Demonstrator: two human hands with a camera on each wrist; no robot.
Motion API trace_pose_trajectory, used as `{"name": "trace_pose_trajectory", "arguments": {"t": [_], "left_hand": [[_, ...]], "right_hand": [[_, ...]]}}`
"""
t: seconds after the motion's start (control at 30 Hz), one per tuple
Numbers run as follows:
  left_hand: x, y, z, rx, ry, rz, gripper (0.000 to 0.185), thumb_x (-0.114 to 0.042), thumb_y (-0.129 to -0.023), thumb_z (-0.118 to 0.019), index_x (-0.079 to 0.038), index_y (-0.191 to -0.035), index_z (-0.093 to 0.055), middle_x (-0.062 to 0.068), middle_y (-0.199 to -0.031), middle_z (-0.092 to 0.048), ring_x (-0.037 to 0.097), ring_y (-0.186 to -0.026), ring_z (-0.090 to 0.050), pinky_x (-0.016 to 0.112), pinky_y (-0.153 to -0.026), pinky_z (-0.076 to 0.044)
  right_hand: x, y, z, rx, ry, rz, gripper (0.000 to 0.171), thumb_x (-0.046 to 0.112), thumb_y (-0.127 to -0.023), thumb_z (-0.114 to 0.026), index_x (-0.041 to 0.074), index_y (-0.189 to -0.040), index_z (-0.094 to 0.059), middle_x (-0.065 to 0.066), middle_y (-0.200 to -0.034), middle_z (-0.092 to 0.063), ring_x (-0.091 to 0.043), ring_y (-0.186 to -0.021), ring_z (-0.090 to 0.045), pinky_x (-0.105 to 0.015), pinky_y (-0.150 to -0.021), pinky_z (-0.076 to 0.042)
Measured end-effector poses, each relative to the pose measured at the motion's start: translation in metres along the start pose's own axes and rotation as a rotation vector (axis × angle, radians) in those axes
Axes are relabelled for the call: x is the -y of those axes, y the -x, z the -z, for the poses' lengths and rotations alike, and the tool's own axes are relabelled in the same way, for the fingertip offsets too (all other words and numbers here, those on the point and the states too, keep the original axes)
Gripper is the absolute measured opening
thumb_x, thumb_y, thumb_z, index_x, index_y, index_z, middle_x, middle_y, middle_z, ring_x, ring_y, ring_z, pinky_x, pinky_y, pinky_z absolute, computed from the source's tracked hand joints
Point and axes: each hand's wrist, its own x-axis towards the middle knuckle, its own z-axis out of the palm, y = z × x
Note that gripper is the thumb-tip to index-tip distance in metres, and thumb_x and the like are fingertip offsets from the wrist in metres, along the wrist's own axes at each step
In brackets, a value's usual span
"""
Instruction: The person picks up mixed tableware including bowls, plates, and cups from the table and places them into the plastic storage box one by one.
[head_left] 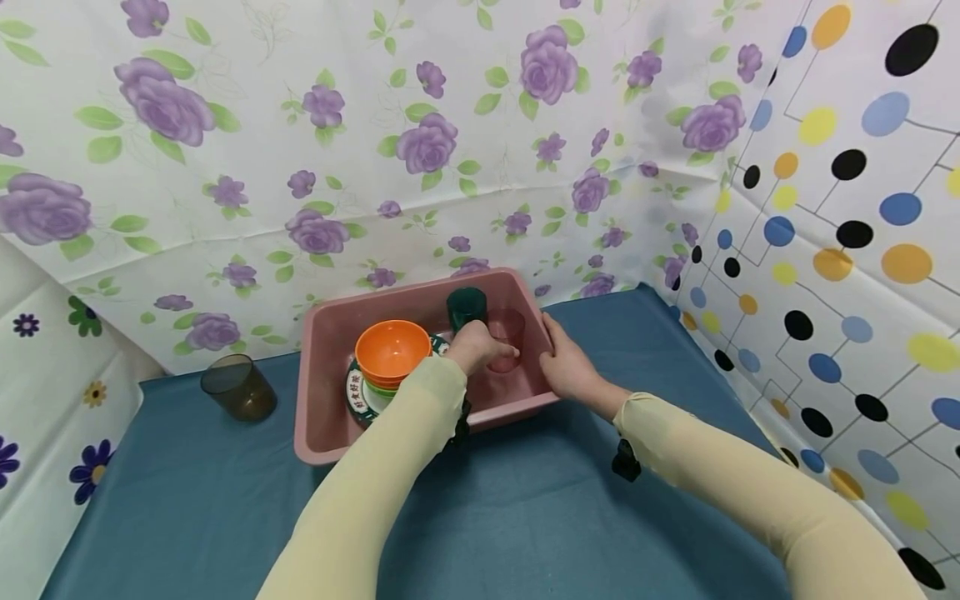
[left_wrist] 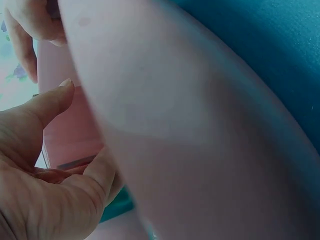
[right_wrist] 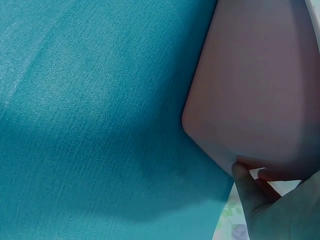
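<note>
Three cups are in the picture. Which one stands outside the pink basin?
The brown cup, alone on the blue cloth left of the basin. The green cup and the pink cup are inside the basin, by the left hand.

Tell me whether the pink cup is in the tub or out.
In. The pink cup stands inside the pink tub, gripped by the left hand.

Bowls [head_left: 392,350] on plate [head_left: 358,398] in tub [head_left: 322,433]; cup [head_left: 237,387] left of tub.

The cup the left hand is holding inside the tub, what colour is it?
Translucent pink cup, close to the pink tub's own colour; the head view shows it best.
</note>
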Motion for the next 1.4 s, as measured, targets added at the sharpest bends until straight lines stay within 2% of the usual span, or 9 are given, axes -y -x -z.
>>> {"name": "trace_pose_trajectory", "arguments": {"t": [0.13, 0.3, 0.4, 0.67, 0.77, 0.97, 1.13, 1.3, 1.4], "left_hand": [[0.001, -0.002, 0.000, 0.006, -0.001, 0.026, 0.054, -0.032, -0.089, -0.082, 0.006, -0.123, -0.064, 0.015, -0.113, -0.067, 0.027, -0.098, -0.063, 0.037, -0.092, -0.055], [0.002, -0.005, 0.001, 0.062, 0.029, 0.057, 0.048, -0.029, -0.089, -0.082, 0.005, -0.118, -0.066, 0.016, -0.103, -0.068, 0.029, -0.099, -0.069, 0.035, -0.087, -0.057], [0.001, -0.003, -0.001, 0.070, 0.040, 0.055, 0.046, -0.028, -0.091, -0.081, 0.006, -0.119, -0.066, 0.016, -0.105, -0.068, 0.031, -0.105, -0.068, 0.036, -0.090, -0.056], [0.002, -0.009, -0.007, 0.072, 0.068, 0.076, 0.047, -0.026, -0.090, -0.081, 0.007, -0.120, -0.066, 0.020, -0.114, -0.068, 0.032, -0.104, -0.069, 0.042, -0.092, -0.056], [0.002, -0.011, -0.008, 0.073, 0.094, 0.076, 0.043, -0.024, -0.091, -0.081, 0.007, -0.117, -0.067, 0.021, -0.113, -0.069, 0.033, -0.101, -0.070, 0.042, -0.093, -0.056], [0.004, -0.012, -0.009, 0.026, 0.122, 0.042, 0.039, -0.022, -0.091, -0.081, 0.006, -0.113, -0.066, 0.018, -0.109, -0.065, 0.034, -0.102, -0.069, 0.042, -0.090, -0.058], [0.005, -0.009, -0.005, 0.042, 0.122, 0.039, 0.036, -0.021, -0.092, -0.079, 0.006, -0.111, -0.066, 0.018, -0.109, -0.065, 0.034, -0.104, -0.069, 0.042, -0.091, -0.057], [0.002, -0.004, 0.002, 0.064, 0.013, -0.005, 0.036, -0.027, -0.093, -0.077, 0.003, -0.111, -0.068, 0.015, -0.104, -0.066, 0.030, -0.096, -0.067, 0.038, -0.087, -0.056], [-0.002, 0.003, 0.010, 0.088, -0.097, -0.050, 0.038, -0.033, -0.097, -0.070, 0.002, -0.109, -0.070, 0.013, -0.103, -0.069, 0.026, -0.094, -0.062, 0.037, -0.088, -0.053]], "right_hand": [[0.002, 0.001, 0.000, 0.002, 0.002, 0.001, 0.069, 0.013, -0.106, -0.038, 0.017, -0.166, -0.004, -0.013, -0.169, -0.018, -0.035, -0.136, -0.047, -0.048, -0.096, -0.048], [0.001, 0.001, 0.000, 0.002, 0.004, 0.002, 0.069, 0.013, -0.106, -0.037, 0.015, -0.166, -0.005, -0.013, -0.168, -0.019, -0.033, -0.133, -0.049, -0.046, -0.091, -0.048], [0.001, 0.001, 0.000, 0.005, -0.006, -0.003, 0.069, 0.013, -0.106, -0.038, 0.016, -0.166, -0.005, -0.012, -0.169, -0.019, -0.033, -0.131, -0.050, -0.045, -0.089, -0.047], [-0.001, 0.000, 0.001, -0.002, 0.003, 0.001, 0.070, 0.013, -0.105, -0.039, 0.018, -0.166, -0.005, -0.012, -0.168, -0.020, -0.033, -0.132, -0.049, -0.047, -0.095, -0.047], [-0.002, 0.000, 0.001, -0.001, 0.000, -0.003, 0.070, 0.013, -0.105, -0.039, 0.019, -0.166, -0.005, -0.012, -0.168, -0.020, -0.033, -0.131, -0.050, -0.046, -0.093, -0.047], [-0.001, -0.001, 0.000, 0.001, -0.001, -0.016, 0.070, 0.014, -0.106, -0.039, 0.020, -0.166, -0.005, -0.011, -0.168, -0.021, -0.032, -0.127, -0.054, -0.045, -0.088, -0.048], [0.000, -0.001, -0.001, -0.002, 0.004, -0.016, 0.069, 0.013, -0.105, -0.039, 0.019, -0.166, -0.007, -0.012, -0.168, -0.022, -0.032, -0.129, -0.053, -0.045, -0.089, -0.049], [0.001, 0.000, 0.000, 0.002, 0.005, -0.017, 0.070, 0.014, -0.105, -0.039, 0.021, -0.166, -0.006, -0.012, -0.168, -0.022, -0.032, -0.128, -0.053, -0.044, -0.088, -0.048], [0.000, 0.000, 0.000, -0.003, 0.007, -0.012, 0.070, 0.014, -0.106, -0.039, 0.021, -0.166, -0.005, -0.012, -0.168, -0.021, -0.033, -0.130, -0.052, -0.045, -0.090, -0.049]]}}
